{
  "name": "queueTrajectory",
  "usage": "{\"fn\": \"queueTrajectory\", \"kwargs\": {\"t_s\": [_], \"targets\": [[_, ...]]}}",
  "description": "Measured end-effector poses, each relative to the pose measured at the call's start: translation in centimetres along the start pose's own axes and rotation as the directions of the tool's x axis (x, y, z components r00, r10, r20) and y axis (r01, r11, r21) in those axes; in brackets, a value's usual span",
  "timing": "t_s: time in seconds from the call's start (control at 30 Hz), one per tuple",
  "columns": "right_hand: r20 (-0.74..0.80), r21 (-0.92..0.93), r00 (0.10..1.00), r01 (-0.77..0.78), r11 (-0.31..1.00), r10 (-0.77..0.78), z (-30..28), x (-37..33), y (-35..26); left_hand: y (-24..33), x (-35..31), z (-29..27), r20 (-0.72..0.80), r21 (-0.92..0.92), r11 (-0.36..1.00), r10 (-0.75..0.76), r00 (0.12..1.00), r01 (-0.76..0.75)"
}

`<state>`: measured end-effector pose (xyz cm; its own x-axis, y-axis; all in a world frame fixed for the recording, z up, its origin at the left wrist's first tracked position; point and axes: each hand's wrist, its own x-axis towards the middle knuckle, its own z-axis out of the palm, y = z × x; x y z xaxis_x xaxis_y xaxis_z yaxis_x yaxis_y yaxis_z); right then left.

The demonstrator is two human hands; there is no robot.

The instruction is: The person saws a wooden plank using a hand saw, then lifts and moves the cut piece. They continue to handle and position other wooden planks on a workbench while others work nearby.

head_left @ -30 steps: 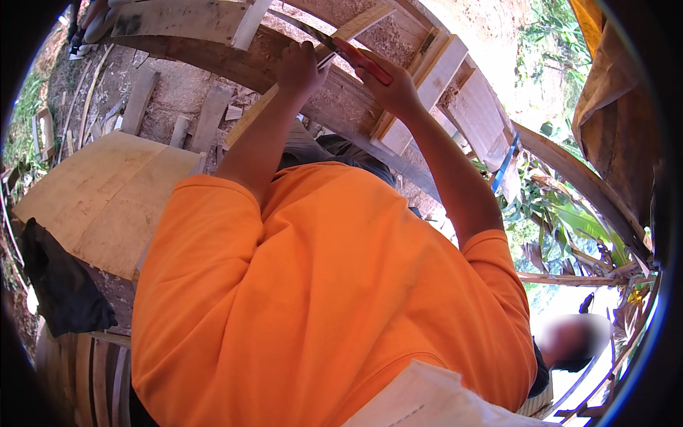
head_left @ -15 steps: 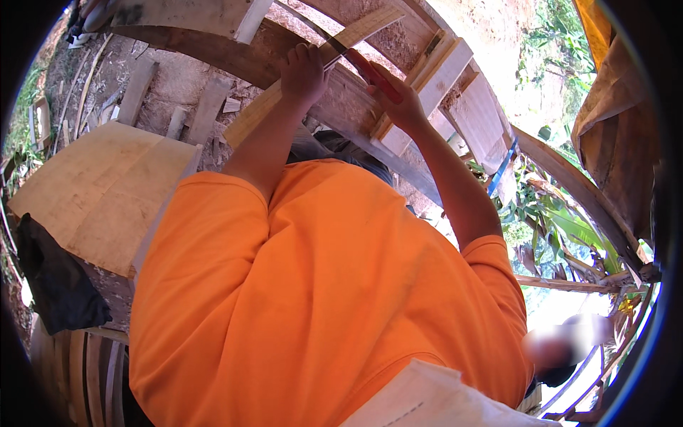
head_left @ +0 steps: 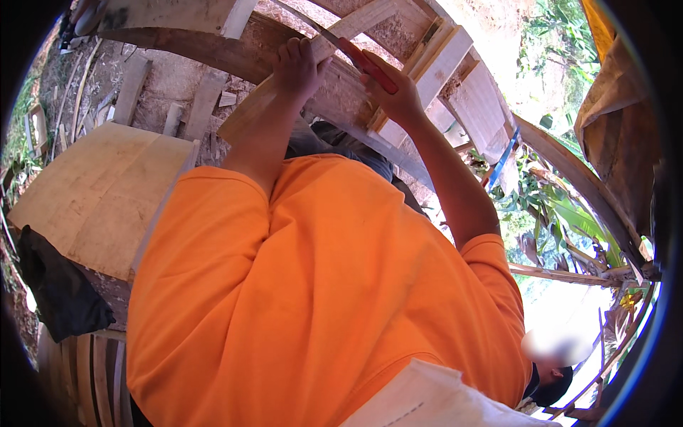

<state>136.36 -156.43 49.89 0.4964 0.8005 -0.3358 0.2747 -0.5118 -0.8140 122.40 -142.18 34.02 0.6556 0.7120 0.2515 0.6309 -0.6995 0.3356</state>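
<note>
My right hand (head_left: pixel 395 91) is closed round the red handle (head_left: pixel 368 65) of a narrow, long-bladed saw. Its dark blade (head_left: pixel 324 32) slants up and left across a pale wooden strip (head_left: pixel 250 112), and its teeth are too small to make out. Gripping that strip left of the blade is my left hand (head_left: pixel 299 67), fingers curled over its upper edge. The strip runs diagonally over a wooden bench (head_left: pixel 245 53), its lower end beside my left forearm.
A box-like piece with a plywood top (head_left: pixel 107 185) stands at left, black cloth (head_left: pixel 60 288) hanging from its corner. Wooden blocks (head_left: pixel 437 64) are fixed on the bench's right part. Offcuts (head_left: pixel 131 89) lie on the ground. Another person's head (head_left: pixel 551 377) shows at lower right.
The saw and my right hand have shifted slightly up and left over the strip. The strip and my left hand have moved a little left. Both grips remain.
</note>
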Motion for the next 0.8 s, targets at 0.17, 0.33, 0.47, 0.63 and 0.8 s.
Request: {"fn": "queueTrajectory", "kwargs": {"t_s": [0.17,0.33,0.47,0.63,0.8], "targets": [[0.018,-0.124,0.989,0.146,0.981,-0.145,0.2,1.1,-0.4,-0.6,0.6,0.5,0.026,0.031,0.998,0.045,0.999,-0.046],[-0.001,-0.16,0.985,0.172,0.972,-0.175,-0.1,2.8,-2.1,-1.0,0.7,0.6,-0.02,-0.014,0.999,0.05,0.999,-0.051],[-0.01,-0.135,0.981,0.192,0.972,-0.195,0.1,3.7,-2.7,-1.0,0.6,0.1,0.063,-0.04,0.999,0.007,0.998,-0.005],[0.0,-0.062,0.993,0.121,0.991,-0.121,0.1,3.1,-1.4,-1.0,0.2,-0.1,0.052,-0.024,1.0,-0.015,0.999,0.016],[0.015,0.094,0.996,0.082,0.992,-0.083,0.8,2.3,-2.1,-0.9,0.1,-0.5,0.045,-0.083,0.992,-0.088,0.995,0.091]]}}
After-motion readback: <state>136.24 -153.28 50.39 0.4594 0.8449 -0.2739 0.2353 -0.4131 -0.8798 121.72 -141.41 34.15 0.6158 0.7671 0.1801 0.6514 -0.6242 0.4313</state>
